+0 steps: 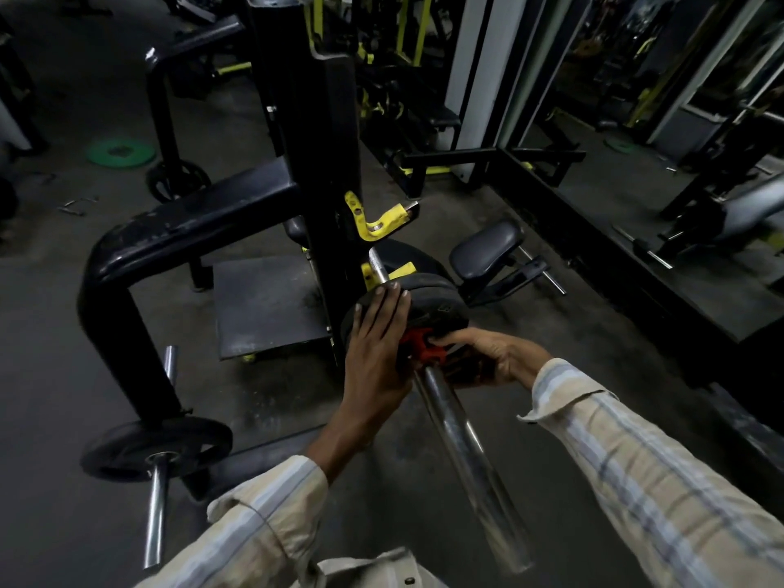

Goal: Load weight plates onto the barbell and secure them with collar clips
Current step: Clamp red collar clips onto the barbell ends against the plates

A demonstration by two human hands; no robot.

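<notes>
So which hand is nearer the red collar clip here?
Right, marginally. The right hand has fingertips on the red collar clip from its right; the left hand lies flat on the weight plate, just left of the clip.

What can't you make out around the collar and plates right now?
Head view only:
- Red collar clip: latch state hidden by left hand and right hand.
- Weight plates: count and markings lost in dim light.
- Barbell: far end hidden behind the plates.

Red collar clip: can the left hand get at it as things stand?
Probably yes. The left hand lies flat on the black plate, right beside the red collar clip on the barbell sleeve. Only the right hand, its fingers at the clip, crowds the far side.
</notes>
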